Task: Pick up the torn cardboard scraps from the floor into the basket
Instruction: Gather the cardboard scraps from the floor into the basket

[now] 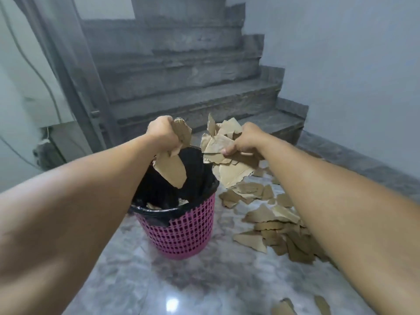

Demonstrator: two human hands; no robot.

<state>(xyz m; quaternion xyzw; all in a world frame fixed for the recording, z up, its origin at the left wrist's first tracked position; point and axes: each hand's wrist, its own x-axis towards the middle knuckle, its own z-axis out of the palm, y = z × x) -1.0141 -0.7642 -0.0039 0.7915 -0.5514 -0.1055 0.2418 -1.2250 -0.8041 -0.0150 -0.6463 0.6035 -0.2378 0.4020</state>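
Grey marbled floor tiles (204, 287) run up to a rough concrete staircase (181, 87) at the back, with pale walls on either side. Both forearms reach forward from the bottom corners. The left hand (162, 135) is fisted over the basket, fingers curled round a few torn cardboard pieces (171, 164), the largest hanging down into the basket's mouth. The right hand (246, 139) is held level with it, just to the right of the rim, clutching a thick bunch of scraps (225, 155) that fan out above and below the fist. Below the hands stands the pink plastic lattice basket (181, 237), lined with a black bag (163, 189) folded over its rim; a couple of brown scraps show at the bottom of the liner. To the right of the basket, a loose pile of cardboard scraps (272, 223) still lies on the floor, partly hidden under the right forearm, and two more pieces (302, 306) lie near the bottom edge of the view. A cable (34, 71) hangs down the left wall.
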